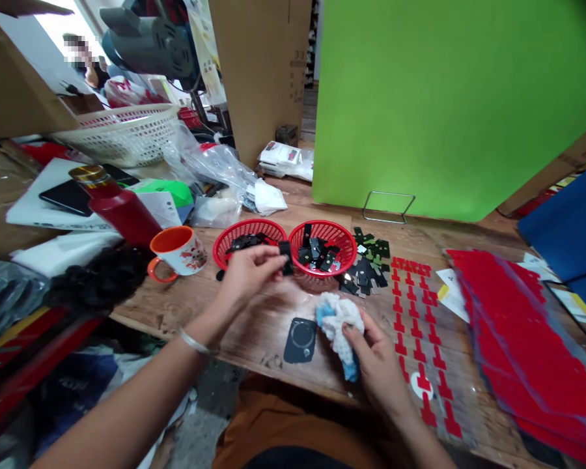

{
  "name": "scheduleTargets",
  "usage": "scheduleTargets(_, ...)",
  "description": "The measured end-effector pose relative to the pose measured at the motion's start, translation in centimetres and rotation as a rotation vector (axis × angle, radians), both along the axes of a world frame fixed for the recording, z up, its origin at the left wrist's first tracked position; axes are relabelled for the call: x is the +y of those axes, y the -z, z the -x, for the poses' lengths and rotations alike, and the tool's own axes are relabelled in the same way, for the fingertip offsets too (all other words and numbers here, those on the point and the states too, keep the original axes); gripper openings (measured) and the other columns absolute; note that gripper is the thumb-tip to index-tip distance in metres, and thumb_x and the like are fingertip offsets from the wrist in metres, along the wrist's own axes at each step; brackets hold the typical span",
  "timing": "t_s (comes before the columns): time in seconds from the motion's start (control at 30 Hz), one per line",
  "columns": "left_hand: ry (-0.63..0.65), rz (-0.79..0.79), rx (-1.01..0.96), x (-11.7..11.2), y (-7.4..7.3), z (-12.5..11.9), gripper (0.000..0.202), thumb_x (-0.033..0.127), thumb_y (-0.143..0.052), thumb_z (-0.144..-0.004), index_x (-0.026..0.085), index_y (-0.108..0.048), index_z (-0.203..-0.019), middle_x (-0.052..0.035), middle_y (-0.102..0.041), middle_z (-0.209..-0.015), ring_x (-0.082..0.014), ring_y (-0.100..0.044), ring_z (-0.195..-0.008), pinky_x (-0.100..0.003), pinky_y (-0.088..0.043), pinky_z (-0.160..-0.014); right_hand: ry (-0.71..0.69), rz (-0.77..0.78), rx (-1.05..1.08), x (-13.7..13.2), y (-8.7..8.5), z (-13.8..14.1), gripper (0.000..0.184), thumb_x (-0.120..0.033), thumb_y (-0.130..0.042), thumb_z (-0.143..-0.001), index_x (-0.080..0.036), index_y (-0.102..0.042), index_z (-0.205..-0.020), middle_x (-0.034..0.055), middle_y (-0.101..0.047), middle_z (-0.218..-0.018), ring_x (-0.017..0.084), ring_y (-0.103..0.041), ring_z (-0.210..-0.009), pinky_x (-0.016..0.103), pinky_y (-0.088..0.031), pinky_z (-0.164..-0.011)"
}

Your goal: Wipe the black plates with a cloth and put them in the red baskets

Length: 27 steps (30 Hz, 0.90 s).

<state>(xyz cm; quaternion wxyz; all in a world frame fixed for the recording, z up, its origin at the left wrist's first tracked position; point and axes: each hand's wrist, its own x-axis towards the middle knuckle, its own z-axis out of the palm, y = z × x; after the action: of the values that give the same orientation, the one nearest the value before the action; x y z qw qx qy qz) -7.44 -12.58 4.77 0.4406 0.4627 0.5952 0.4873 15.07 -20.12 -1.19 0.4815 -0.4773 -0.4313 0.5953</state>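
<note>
My left hand (254, 270) pinches a small black flat piece (286, 256) in front of two red plastic baskets. The left basket (219, 251) and the right basket (349, 251) both hold many dark flat pieces. In my right hand (374, 342) is a crumpled white and blue cloth (339, 322), held above the table. Between my hands a dark rounded-corner plate (300, 341) with a ring mark lies flat on the wooden table (254, 342). A loose pile of black pieces (368, 270) lies right of the baskets.
Rows of red T-shaped pieces (417, 339) and stacked red sheets (527, 345) lie to the right. An orange-rimmed mug (180, 254) and a red bottle (120, 208) stand at left. A green board (449, 104) rises behind. A person (90, 68) is far off at upper left.
</note>
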Motion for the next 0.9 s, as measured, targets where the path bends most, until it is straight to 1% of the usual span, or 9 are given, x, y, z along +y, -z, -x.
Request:
scheduleTargets(0.17,0.231,0.239,-0.336,-4.4,2.7,-6.3,0.035,0.036,-0.075,-0.063,0.010,-0.066,-0.084,-0.0024,-0.064,-0.066,-0.0099,-0.057,-0.051,-0.022,-0.048,-0.051,-0.039,-0.233,-0.183,-0.1,-1.1,0.6,0.052,-0.027,-0.057,-0.084,-0.026,-0.047,-0.135,0.0019,-0.046,-0.140,0.023,-0.039,-0.131,0.040,-0.025,-0.110)
scheduleTargets(0.23,0.284,0.272,-0.359,-5.3,3.3,-7.6,0.033,0.038,-0.073,-0.066,0.010,-0.067,-0.080,-0.0025,-0.064,-0.065,-0.0091,-0.055,-0.051,-0.020,-0.047,-0.050,-0.030,-0.239,-0.230,-0.1,-1.4,0.5,0.052,-0.024,-0.058,-0.082,-0.025,-0.048,-0.134,0.0031,-0.049,-0.138,0.022,-0.042,-0.128,0.038,-0.026,-0.109)
scheduleTargets(0.37,0.375,0.305,-0.357,-6.0,3.8,-8.3,0.032,0.040,-0.072,-0.066,0.009,-0.067,-0.070,-0.0017,-0.060,-0.056,-0.0080,-0.052,-0.048,-0.018,-0.043,-0.048,0.056,-0.146,-0.234,0.1,-1.1,-0.2,0.040,-0.026,-0.064,-0.077,-0.021,-0.061,-0.117,0.0054,-0.065,-0.111,0.022,-0.060,-0.096,0.030,-0.047,-0.083)
scheduleTargets(0.47,0.393,0.345,-0.358,-6.3,3.9,-8.6,0.034,0.042,-0.074,-0.063,0.009,-0.067,-0.068,-0.0014,-0.059,-0.053,-0.0077,-0.050,-0.047,-0.018,-0.042,-0.047,0.094,-0.093,-0.179,0.7,-0.2,-0.6,0.023,-0.033,-0.063,-0.079,-0.019,-0.065,-0.098,-0.0003,-0.063,-0.076,0.014,-0.055,-0.064,0.023,-0.043,-0.057)
scheduleTargets(0.53,0.366,0.371,-0.366,-6.5,4.0,-8.9,0.035,0.042,-0.075,-0.061,0.009,-0.067,-0.070,-0.0015,-0.059,-0.053,-0.0083,-0.051,-0.047,-0.019,-0.043,-0.047,0.143,-0.021,-0.074,1.1,0.2,-0.6,0.021,-0.037,-0.063,-0.079,-0.020,-0.063,-0.091,-0.0034,-0.058,-0.067,0.011,-0.049,-0.056,0.021,-0.040,-0.052)
scheduleTargets(0.63,0.293,0.361,-0.369,-6.5,4.0,-9.3,0.034,0.040,-0.076,-0.060,0.010,-0.067,-0.072,-0.0011,-0.060,-0.053,-0.0088,-0.052,-0.045,-0.021,-0.044,-0.047,0.208,0.139,0.113,1.3,0.1,-0.5,0.027,-0.043,-0.062,-0.079,-0.023,-0.060,-0.097,-0.0032,-0.061,-0.074,0.012,-0.053,-0.062,0.021,-0.042,-0.056)
scheduleTargets(0.77,0.189,0.298,-0.356,-6.7,3.8,-9.7,0.034,0.040,-0.076,-0.060,0.011,-0.066,-0.073,-0.0002,-0.060,-0.051,-0.0092,-0.052,-0.044,-0.020,-0.043,-0.046,-0.078,0.164,0.211,0.5,-0.6,-0.9,0.035,-0.045,-0.062,-0.080,-0.023,-0.060,-0.106,0.0005,-0.066,-0.083,0.015,-0.058,-0.068,0.023,-0.044,-0.059)
scheduleTargets(0.83,0.198,0.278,-0.344,-7.2,3.7,-9.8,0.034,0.041,-0.075,-0.061,0.010,-0.066,-0.074,-0.0002,-0.059,-0.051,-0.0102,-0.054,-0.044,-0.021,-0.043,-0.046,-0.244,0.132,0.188,0.0,-0.7,-1.5,0.032,-0.045,-0.064,-0.079,-0.019,-0.063,-0.099,0.0019,-0.066,-0.076,0.014,-0.057,-0.062,0.023,-0.043,-0.057)
scheduleTargets(0.9,0.214,0.261,-0.311,-7.8,3.5,-9.9,0.032,0.040,-0.072,-0.064,0.010,-0.067,-0.075,0.0000,-0.058,-0.050,-0.0096,-0.052,-0.043,-0.020,-0.042,-0.045,-0.310,0.120,0.126,-0.3,-0.5,-2.1,0.031,-0.045,-0.066,-0.077,-0.016,-0.065,-0.088,0.0030,-0.066,-0.072,0.014,-0.056,-0.059,0.023,-0.042,-0.056)
